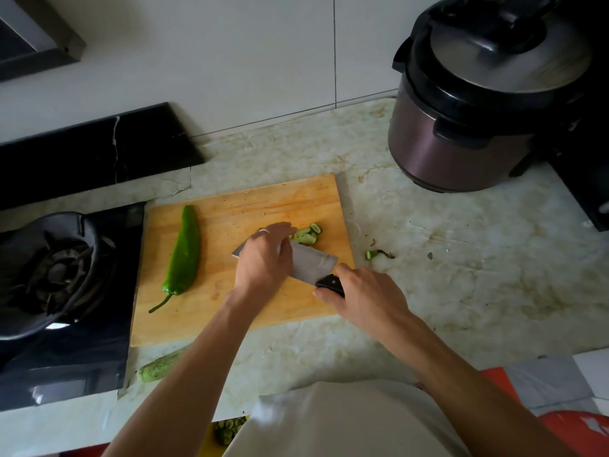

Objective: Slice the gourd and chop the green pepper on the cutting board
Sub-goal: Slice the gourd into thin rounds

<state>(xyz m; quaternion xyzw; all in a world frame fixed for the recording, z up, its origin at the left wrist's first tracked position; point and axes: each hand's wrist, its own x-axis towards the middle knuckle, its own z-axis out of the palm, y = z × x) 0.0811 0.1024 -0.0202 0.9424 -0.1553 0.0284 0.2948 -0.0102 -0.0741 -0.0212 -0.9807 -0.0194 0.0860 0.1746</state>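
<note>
Pale marbled stone forms the surface (461,258), backed by white wall tiles, with a black gas hob (59,275) at left, a pressure cooker (478,127) at right and a wooden cutting board (237,258) between. On the board, a whole green pepper (186,255) lies left of the gourd slices (306,234). The right hand (365,293) has its grip closed round the cleaver (309,263) handle, the left hand (265,255) rests curled over the blade beside the slices, hiding what it holds, and a gourd piece (161,366) lies off the board's near edge.

The cutting board (237,206) is matt, pale jointed wood. The cleaver (309,263) blade is dull grey metal with a glossy black handle. The green pepper (185,255) is smooth and shiny. The surface (461,258) looks like veined polished stone.
</note>
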